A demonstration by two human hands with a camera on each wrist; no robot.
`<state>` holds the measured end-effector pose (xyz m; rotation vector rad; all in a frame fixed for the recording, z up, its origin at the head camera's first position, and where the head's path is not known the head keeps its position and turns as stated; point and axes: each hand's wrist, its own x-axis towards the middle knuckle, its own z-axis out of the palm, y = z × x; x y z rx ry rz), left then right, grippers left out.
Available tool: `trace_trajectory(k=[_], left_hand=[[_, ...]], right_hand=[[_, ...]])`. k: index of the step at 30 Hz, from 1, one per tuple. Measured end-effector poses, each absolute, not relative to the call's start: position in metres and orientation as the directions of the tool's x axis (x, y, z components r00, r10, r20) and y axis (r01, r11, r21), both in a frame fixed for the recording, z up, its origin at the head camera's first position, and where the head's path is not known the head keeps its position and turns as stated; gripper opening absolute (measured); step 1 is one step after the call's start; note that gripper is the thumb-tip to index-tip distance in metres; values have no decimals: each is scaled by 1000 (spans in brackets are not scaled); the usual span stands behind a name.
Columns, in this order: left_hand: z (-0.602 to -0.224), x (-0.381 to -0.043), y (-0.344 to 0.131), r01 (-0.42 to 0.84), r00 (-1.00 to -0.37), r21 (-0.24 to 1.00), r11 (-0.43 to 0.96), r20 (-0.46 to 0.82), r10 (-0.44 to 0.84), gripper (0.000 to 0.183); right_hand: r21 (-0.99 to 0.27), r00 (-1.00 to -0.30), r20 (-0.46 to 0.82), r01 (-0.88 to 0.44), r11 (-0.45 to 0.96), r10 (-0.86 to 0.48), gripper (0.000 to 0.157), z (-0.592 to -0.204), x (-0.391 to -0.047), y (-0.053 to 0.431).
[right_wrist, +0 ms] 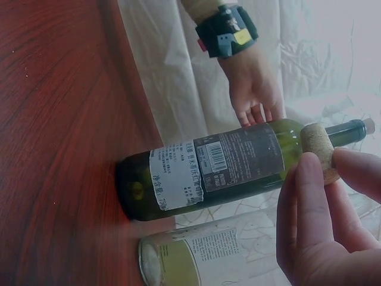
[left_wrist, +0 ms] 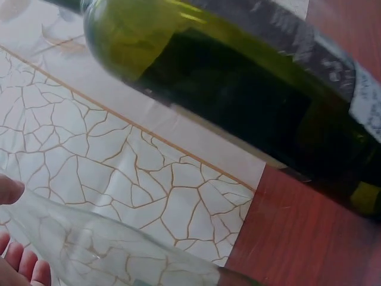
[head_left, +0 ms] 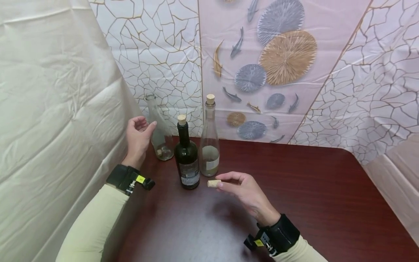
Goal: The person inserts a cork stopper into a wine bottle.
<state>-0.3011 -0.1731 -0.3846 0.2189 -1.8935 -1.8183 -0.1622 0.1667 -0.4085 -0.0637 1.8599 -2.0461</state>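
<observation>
My right hand (head_left: 247,191) pinches a short pale cork (head_left: 214,183) between thumb and fingers, in front of the bottles. In the right wrist view the cork (right_wrist: 317,146) overlaps the shoulder of the dark green wine bottle (right_wrist: 238,167). My left hand (head_left: 138,136) is beside the neck of a clear glass bottle (head_left: 160,133) with no cork in its mouth, fingers loosely bent and thumb apart from them. The green bottle (head_left: 187,160) and a second clear bottle (head_left: 209,145) with a white label each have a cork in the mouth.
All the bottles stand on a dark red wooden table (head_left: 294,189), toward its back left. Behind it hangs a patterned cloth (head_left: 170,54), and a cream cloth (head_left: 59,109) drapes down the left side. Each wrist wears a black camera strap.
</observation>
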Motion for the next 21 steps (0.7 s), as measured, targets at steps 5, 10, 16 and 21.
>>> trace_trajectory(k=[5,10,16,21], left_hand=[[-378,-316,-173,233,-869,966,110,258,-422,56],[-373,-328,-174,227,-882,965,135,262,-393,59],[-369,-337,-174,170,-910,965,199,231,-343,62],[-372,-342,-174,163,-919,959,233,234,-318,53]], right_hand=[[-970,-934,-199,231,-75,-297,33,-411,-163,166],[-970,-935,-201,232,-76,-292,35,-411,-164,168],[-968,-933,-211,241,-71,-293,37,-411,-165,170],[-968,-931,-217,245,-62,-294,34,-412,-166,172]])
